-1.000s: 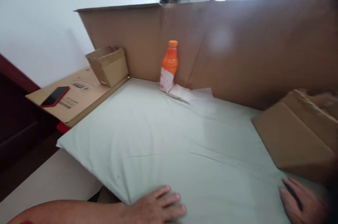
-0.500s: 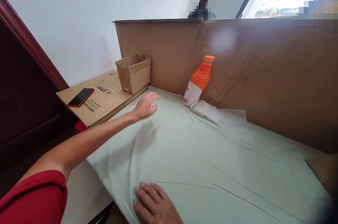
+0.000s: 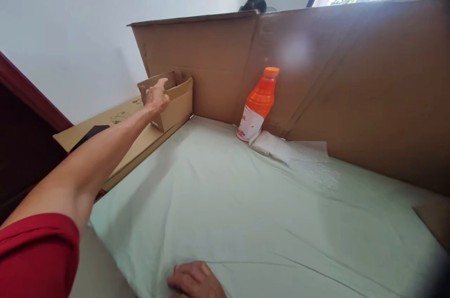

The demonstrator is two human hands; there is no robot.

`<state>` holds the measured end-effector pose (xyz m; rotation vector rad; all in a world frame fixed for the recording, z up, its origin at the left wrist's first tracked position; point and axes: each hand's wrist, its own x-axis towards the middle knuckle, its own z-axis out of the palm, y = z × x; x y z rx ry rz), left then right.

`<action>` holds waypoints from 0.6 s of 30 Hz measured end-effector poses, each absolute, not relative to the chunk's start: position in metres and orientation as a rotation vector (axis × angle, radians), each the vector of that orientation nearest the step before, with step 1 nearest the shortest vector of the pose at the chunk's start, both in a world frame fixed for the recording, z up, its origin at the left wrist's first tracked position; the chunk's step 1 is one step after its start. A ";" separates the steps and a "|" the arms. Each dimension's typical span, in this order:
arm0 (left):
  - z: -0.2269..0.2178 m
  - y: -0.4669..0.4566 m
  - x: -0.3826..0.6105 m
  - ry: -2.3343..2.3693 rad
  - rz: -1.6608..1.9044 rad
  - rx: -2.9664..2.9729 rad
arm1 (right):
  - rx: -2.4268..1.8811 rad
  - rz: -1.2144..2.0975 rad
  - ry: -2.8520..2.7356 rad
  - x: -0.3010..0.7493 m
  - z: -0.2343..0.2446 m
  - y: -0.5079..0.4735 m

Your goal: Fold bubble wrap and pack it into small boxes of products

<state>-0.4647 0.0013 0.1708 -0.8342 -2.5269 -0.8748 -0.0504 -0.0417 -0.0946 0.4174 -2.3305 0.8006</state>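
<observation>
My left hand [image 3: 157, 97] is at the near end of a small open-topped cardboard box [image 3: 179, 105], over its rim. Its index finger is stretched forward and it shows nothing held; whether the fingertips touch the box I cannot tell. My right hand [image 3: 198, 281] rests on the pale green sheet [image 3: 225, 213] at the bottom of the view, fingers slightly bent, holding nothing. A bottle [image 3: 260, 101] with orange contents and a white label leans against the cardboard panel. Beside its base lies a partly unrolled white, thin sheet material [image 3: 291, 148].
A tall brown cardboard panel [image 3: 218, 54] runs along the back. The small box stands on a flat printed carton [image 3: 135, 152] at the left. A phone [image 3: 92, 135] there is partly covered by my forearm. A piece of cardboard [image 3: 434, 218] lies at the right edge.
My left hand has moved left and up from above the sheet to the small box. My right hand stays on the sheet, its fingers now more bent. The view has shifted slightly.
</observation>
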 end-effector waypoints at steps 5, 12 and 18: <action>0.152 -0.052 -0.383 -2.358 -0.943 -1.213 | 0.436 0.894 -2.309 -0.042 -0.050 -0.019; 0.125 -0.131 -0.250 -2.149 -1.148 -1.709 | 0.538 0.790 -2.472 -0.035 -0.043 -0.031; 0.121 -0.173 -0.202 -2.311 -1.326 -1.532 | 0.556 0.922 -2.706 0.019 0.002 -0.011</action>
